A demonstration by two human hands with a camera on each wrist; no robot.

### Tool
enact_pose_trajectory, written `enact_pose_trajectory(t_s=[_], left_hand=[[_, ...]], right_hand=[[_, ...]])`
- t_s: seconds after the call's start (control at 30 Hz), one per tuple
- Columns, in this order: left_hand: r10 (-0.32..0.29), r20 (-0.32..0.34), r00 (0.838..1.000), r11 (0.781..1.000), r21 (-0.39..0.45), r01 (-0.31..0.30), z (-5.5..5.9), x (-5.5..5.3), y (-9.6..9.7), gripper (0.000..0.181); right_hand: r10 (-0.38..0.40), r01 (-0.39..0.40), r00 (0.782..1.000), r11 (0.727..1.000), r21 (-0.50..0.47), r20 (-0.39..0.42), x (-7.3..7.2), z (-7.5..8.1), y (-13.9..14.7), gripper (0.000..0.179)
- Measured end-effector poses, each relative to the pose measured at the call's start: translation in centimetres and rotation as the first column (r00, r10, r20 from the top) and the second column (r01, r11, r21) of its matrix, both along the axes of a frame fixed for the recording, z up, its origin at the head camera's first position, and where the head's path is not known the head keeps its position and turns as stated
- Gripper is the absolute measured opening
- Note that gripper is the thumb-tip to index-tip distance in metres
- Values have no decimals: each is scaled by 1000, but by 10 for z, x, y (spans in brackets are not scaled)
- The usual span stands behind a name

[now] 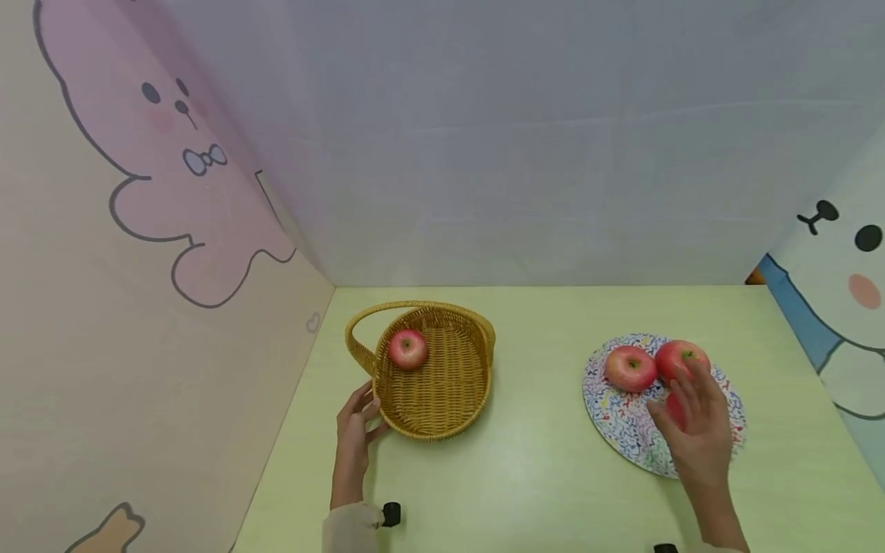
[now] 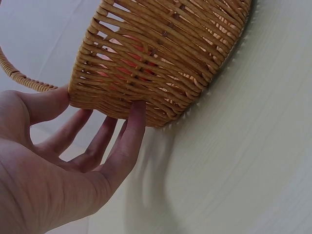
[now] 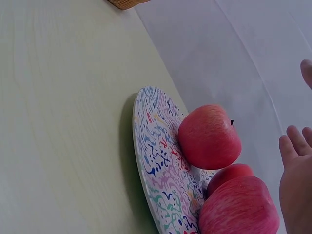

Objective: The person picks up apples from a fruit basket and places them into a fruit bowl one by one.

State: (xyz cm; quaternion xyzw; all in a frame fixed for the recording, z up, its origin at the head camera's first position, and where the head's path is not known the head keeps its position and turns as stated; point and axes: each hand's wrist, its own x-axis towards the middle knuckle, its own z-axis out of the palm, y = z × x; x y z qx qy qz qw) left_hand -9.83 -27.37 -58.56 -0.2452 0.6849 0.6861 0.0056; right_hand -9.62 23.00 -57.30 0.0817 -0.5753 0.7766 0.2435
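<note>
A wicker basket (image 1: pixel 434 384) with an arched handle stands left of centre on the table, one red apple (image 1: pixel 408 350) inside near its left wall. My left hand (image 1: pixel 355 434) touches the basket's outer left side with spread, slightly bent fingers. In the left wrist view, the fingertips (image 2: pixel 138 109) rest against the weave. At the right lies a round patterned plate (image 1: pixel 625 430) bearing three red apples: a left one (image 1: pixel 631 370), a back one (image 1: pixel 674 355) and a near one (image 1: pixel 674 412), partly hidden. My right hand (image 1: pixel 701 438) hovers over the near apple, fingers apart, holding nothing.
The pale table (image 1: pixel 532 430) runs between basket and plate. A plain light curtain (image 1: pixel 484 192) hangs behind its far edge. Walls with cartoon animals flank it: a pink one (image 1: pixel 187 184) on the left, a white bear (image 1: pixel 830 307) on the right.
</note>
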Motion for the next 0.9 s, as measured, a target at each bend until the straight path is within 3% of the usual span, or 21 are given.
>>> enact_pose_trajectory(t_s=[0.17, 0.3, 0.4, 0.5, 0.57, 0.67, 0.73, 0.9], left_hand=[[-3, -10, 1000, 1000, -4, 3, -1, -2, 0, 49], [-5, -6, 1000, 1000, -5, 5, -3, -1, -2, 49], [1, -4, 1000, 1000, -6, -1, -5, -1, -4, 48], [6, -7, 1000, 1000, -4, -6, -5, 0, -5, 47], [7, -9, 1000, 1000, -5, -7, -5, 0, -5, 47], [3, -2, 1000, 1000, -6, -3, -5, 0, -5, 48], [5, 6, 1000, 1000, -4, -5, -5, 0, -4, 48], [6, -7, 1000, 1000, 4, -6, -4, -1, -3, 47]], right_hand=[[88, -90, 996, 995, 54, 35, -3, 0, -1, 91], [137, -128, 990, 970, 204, -32, -6, 1, -6, 95], [132, -110, 991, 918, 381, -32, -7, 2, -13, 100], [108, -119, 993, 856, 504, 50, -7, 3, -23, 104], [120, -151, 988, 841, 519, 94, -7, 3, -29, 105], [172, -194, 981, 836, 513, 91, -9, 0, -39, 105], [215, -213, 975, 842, 497, 54, -12, -2, -46, 104], [306, -249, 952, 823, 511, -30, -19, -3, -65, 103]])
